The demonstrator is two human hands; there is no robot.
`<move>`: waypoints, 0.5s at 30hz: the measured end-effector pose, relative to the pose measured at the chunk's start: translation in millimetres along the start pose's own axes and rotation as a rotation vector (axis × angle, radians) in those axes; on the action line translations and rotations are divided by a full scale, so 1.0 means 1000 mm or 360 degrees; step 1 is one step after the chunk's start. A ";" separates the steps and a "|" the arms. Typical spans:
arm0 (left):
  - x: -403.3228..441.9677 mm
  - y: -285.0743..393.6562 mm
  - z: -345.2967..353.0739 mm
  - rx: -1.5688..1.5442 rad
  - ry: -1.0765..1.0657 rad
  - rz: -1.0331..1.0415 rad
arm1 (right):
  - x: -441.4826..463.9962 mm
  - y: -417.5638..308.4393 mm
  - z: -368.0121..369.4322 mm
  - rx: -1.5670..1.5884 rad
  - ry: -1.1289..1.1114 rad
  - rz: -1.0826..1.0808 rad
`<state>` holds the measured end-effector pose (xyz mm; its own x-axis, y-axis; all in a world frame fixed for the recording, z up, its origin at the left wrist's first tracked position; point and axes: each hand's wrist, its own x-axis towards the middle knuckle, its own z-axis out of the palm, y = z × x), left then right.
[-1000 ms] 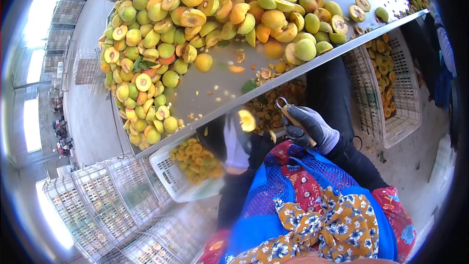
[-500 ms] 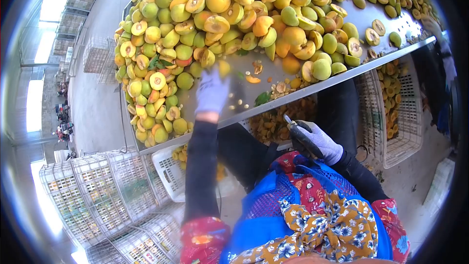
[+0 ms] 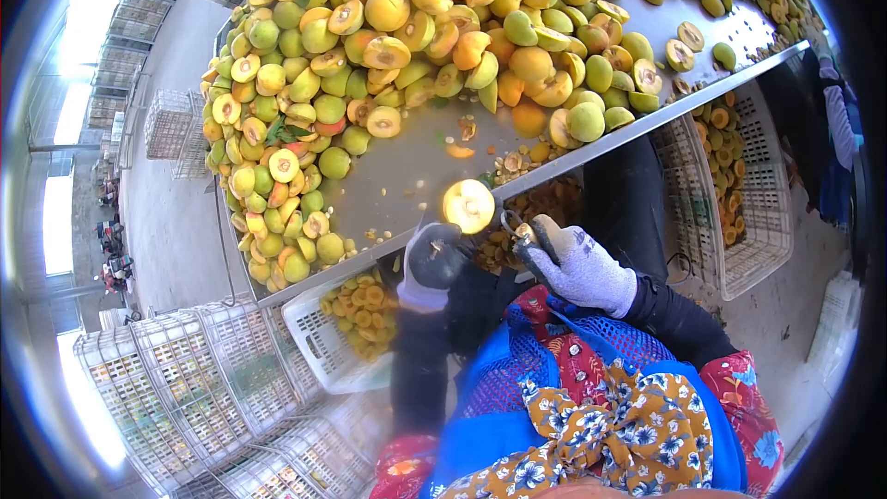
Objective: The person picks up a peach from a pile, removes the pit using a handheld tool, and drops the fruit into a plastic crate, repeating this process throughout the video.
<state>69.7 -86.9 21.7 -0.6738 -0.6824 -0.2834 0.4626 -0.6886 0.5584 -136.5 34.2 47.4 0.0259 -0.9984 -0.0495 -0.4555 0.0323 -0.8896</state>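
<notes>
My left hand (image 3: 431, 263), in a pale glove with a dark palm, is blurred at the table's front edge. At its fingertips is a fruit half (image 3: 468, 206), its pale cut face turned up and a brownish centre showing. My right hand (image 3: 591, 270), gloved alike, is closed round a dark-handled hand tool (image 3: 525, 238) with a small metal loop at its tip. That loop is close beside the fruit half; whether they touch I cannot tell. A large heap of halved yellow-green stone fruit (image 3: 388, 53) covers much of the metal table (image 3: 379, 180).
Below the table edge, a white crate (image 3: 309, 344) holds fruit halves. Another crate (image 3: 758, 180) stands on the right, with more halves. Stacked crates (image 3: 176, 365) are at lower left. A co-worker's sleeve (image 3: 839, 125) shows at far right. Loose pits and scraps lie on the table.
My left hand has drawn back from the heap toward my body, bringing a fruit half. My right hand has raised the tool toward it. The view has shifted slightly.
</notes>
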 end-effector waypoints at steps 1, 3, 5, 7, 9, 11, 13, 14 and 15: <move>-0.005 -0.007 0.003 -0.0038 0.0003 0.0022 | -0.001 -0.005 -0.001 -0.0036 0.0001 0.0003; -0.007 -0.022 0.012 -0.0722 0.0023 -0.0054 | -0.002 -0.013 0.000 -0.0104 0.0000 0.0005; -0.007 -0.035 0.031 -0.0666 0.0183 0.0031 | -0.003 -0.014 0.006 -0.0098 0.0011 -0.0020; -0.008 -0.046 0.030 -0.0725 0.0231 0.0068 | -0.005 -0.016 0.010 -0.0147 -0.0019 0.0006; -0.013 -0.053 0.041 -0.0267 0.0349 0.0137 | -0.005 -0.017 0.014 -0.0132 0.0006 0.0027; -0.015 -0.060 0.053 0.0011 0.0373 0.0302 | -0.007 -0.018 0.017 -0.0127 0.0037 0.0007; -0.016 -0.068 0.052 0.0261 0.0384 0.0440 | -0.009 -0.013 0.025 -0.0205 0.0028 -0.0020; -0.016 -0.071 0.051 0.0387 0.0391 0.0505 | -0.010 -0.008 0.031 -0.0242 0.0023 -0.0031; -0.016 -0.074 0.053 0.0533 0.0423 0.0578 | -0.011 -0.001 0.038 -0.0128 0.0112 -0.0142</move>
<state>15.7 -11.5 26.3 -0.3169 -0.9294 -0.1890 0.4002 -0.3117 0.8618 -102.3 46.6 31.5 0.0085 -0.9980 0.0626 -0.5243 -0.0578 -0.8495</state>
